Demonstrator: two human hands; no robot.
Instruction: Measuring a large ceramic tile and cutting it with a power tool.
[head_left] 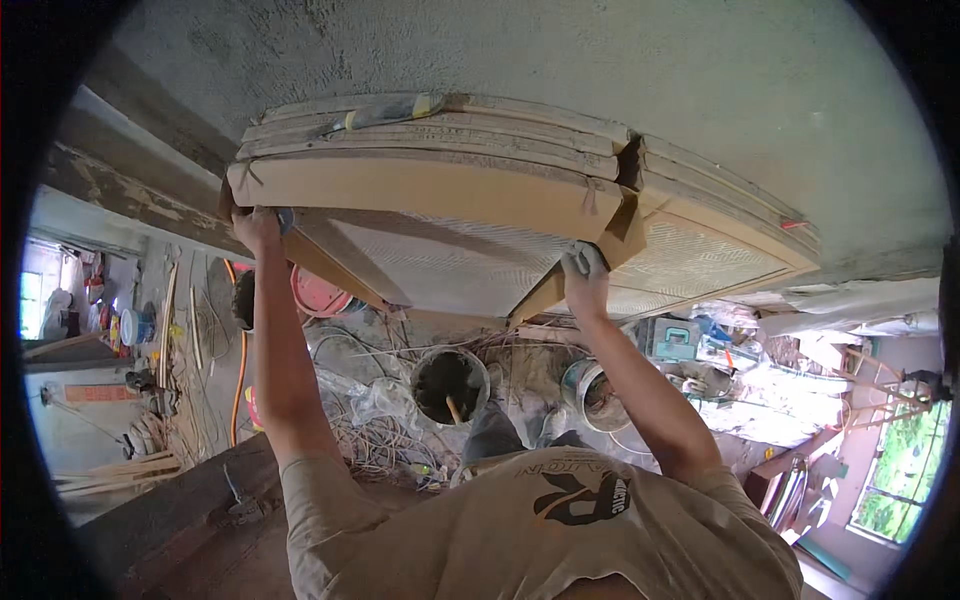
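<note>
Several large flat tile packs with cardboard edging [430,140] lean against a plastered wall. The frontmost pack has a tan cardboard edge strip [400,185] along its top and a pale, textured tile panel [440,255] in its face. At its upper left corner, my left hand [258,230] is closed round the edge; some fingertips are hidden. Near the pack's right side my right hand [585,272] grips the cardboard edge with bent fingers. A torn cardboard flap [628,230] stands beside that hand. Another pack [690,262] with a similar textured panel stands farther right.
On the floor below are a mortar bucket [452,388] with a stick in it, another bucket [590,395], tangled cables and crumpled plastic. A red round lid or tub [318,290] sits at left. A teal toolbox [675,340] stands at right, and an orange hose [240,390] runs along the left.
</note>
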